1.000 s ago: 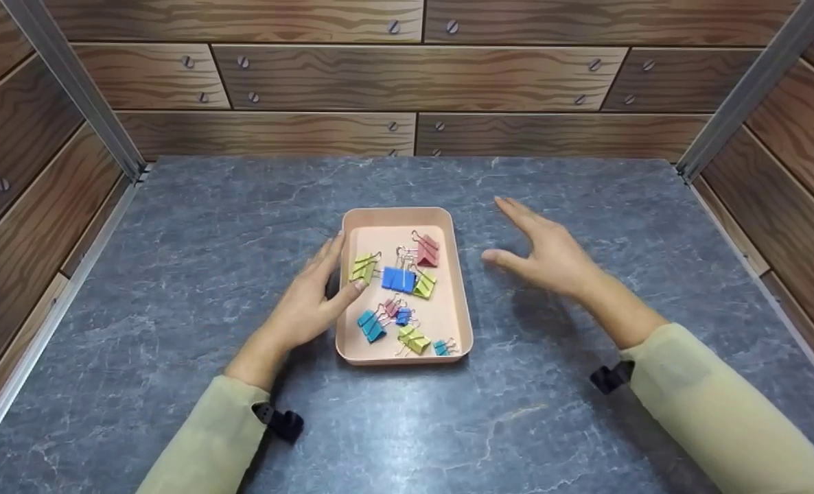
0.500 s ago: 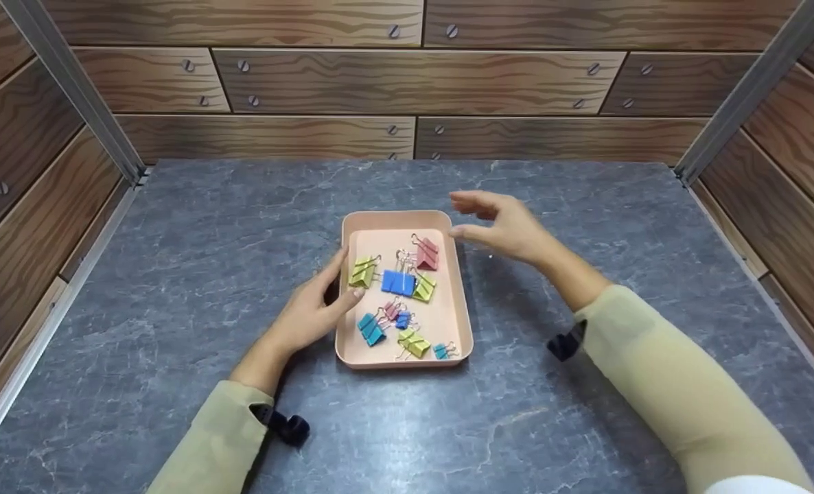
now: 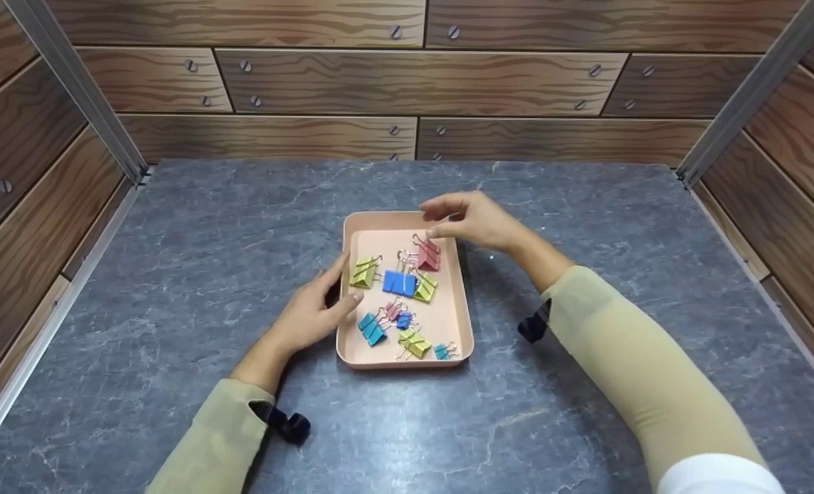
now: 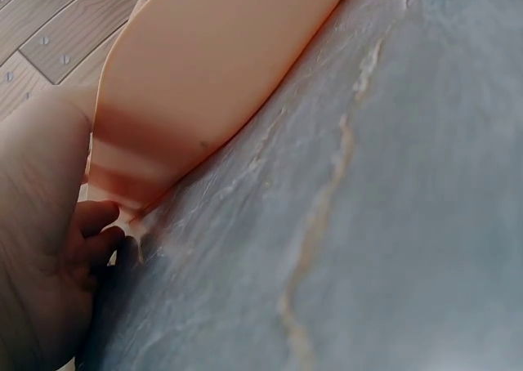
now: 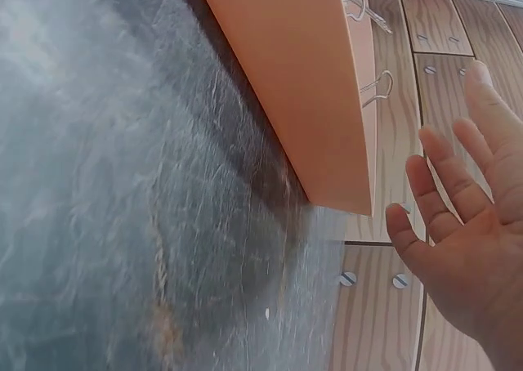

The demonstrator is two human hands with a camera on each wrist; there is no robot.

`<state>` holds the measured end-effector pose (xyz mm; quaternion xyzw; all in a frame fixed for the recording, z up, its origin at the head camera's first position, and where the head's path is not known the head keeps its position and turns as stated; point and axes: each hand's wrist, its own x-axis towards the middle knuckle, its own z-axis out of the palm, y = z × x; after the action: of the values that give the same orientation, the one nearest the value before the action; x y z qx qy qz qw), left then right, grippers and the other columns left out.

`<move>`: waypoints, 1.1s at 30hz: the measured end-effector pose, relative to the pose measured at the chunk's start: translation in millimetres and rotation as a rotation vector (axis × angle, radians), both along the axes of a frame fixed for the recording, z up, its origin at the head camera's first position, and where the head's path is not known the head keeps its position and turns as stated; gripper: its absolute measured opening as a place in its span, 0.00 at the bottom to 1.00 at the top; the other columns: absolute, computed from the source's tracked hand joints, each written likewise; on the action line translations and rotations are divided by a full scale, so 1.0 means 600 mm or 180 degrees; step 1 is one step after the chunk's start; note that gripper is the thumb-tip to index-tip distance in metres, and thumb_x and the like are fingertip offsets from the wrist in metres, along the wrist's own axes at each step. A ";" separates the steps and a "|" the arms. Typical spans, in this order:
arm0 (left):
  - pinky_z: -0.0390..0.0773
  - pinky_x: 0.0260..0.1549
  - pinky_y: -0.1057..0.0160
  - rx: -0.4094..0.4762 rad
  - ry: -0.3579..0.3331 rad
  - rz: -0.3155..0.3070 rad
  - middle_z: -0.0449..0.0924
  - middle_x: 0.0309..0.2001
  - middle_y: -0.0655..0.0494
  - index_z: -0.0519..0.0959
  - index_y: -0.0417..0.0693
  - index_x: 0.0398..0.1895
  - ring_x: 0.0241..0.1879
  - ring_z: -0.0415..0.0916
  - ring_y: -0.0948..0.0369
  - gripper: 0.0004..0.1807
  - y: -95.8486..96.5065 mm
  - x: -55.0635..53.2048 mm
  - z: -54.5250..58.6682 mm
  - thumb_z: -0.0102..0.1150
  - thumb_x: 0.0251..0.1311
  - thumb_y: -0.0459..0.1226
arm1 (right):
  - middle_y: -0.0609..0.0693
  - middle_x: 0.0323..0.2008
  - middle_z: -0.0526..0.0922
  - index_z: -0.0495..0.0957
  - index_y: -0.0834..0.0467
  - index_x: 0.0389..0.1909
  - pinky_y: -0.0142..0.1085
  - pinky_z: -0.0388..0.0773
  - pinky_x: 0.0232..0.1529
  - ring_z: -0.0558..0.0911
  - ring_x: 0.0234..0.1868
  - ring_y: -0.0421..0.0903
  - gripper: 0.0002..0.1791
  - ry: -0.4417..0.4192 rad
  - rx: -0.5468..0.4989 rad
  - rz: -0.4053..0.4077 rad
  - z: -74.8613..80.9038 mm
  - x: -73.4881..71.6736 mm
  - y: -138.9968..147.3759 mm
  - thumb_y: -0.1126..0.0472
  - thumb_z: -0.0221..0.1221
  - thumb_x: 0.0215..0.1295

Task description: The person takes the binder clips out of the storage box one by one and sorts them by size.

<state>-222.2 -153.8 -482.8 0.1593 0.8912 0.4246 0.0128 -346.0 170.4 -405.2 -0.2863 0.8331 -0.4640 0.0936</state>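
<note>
A peach tray (image 3: 407,366) holds several binder clips. My left hand (image 3: 304,315) grips its left wall, thumb over the rim and fingers outside; the left wrist view shows fingertips at the base of the tray wall (image 4: 204,69). Above the far right corner hovers my right hand (image 3: 479,221), fingers loosely bent and holding nothing. Nearest its thumb lies a red binder clip (image 3: 428,256). Beside that are a large blue clip (image 3: 399,283) and two yellow-green clips, one at left (image 3: 363,272), one at right (image 3: 425,288).
Toward the near end of the tray lie a teal clip (image 3: 372,329), a yellow-green clip (image 3: 414,343), a small pink clip (image 3: 392,311), a small blue clip (image 3: 404,320) and a small teal clip (image 3: 442,351). Wood-patterned walls (image 3: 421,81) surround the grey marbled tabletop (image 3: 228,199).
My right hand has moved left from beside the tray to over its far right corner, its fingers bending more. My left hand has stayed at the tray's left wall. The clips lie as before.
</note>
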 end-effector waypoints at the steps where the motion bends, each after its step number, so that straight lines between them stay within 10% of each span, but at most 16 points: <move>1: 0.60 0.76 0.40 -0.0001 0.0014 0.0002 0.61 0.80 0.41 0.52 0.59 0.87 0.78 0.60 0.41 0.45 0.000 0.000 -0.001 0.56 0.74 0.60 | 0.60 0.56 0.87 0.82 0.66 0.64 0.46 0.80 0.63 0.84 0.58 0.57 0.26 -0.0018 0.0012 0.0030 -0.002 -0.003 -0.002 0.63 0.73 0.67; 11: 0.60 0.76 0.40 0.0003 0.0061 0.0014 0.62 0.79 0.38 0.54 0.57 0.87 0.77 0.61 0.41 0.44 0.001 0.000 0.000 0.58 0.75 0.57 | 0.61 0.56 0.87 0.83 0.66 0.63 0.33 0.79 0.52 0.84 0.57 0.56 0.23 -0.0159 0.0155 0.0168 -0.007 -0.012 -0.015 0.64 0.70 0.69; 33: 0.61 0.75 0.39 -0.0014 0.0049 0.0047 0.62 0.79 0.38 0.54 0.60 0.87 0.77 0.62 0.39 0.44 -0.003 0.001 -0.003 0.58 0.74 0.57 | 0.56 0.58 0.88 0.86 0.62 0.59 0.42 0.80 0.60 0.84 0.58 0.52 0.17 -0.0271 0.0392 0.0249 -0.028 -0.013 -0.025 0.62 0.67 0.73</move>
<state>-221.4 -155.6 -484.4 0.1560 0.8933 0.4215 0.0031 -353.6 155.1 -422.0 -0.2924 0.8435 -0.4196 0.1644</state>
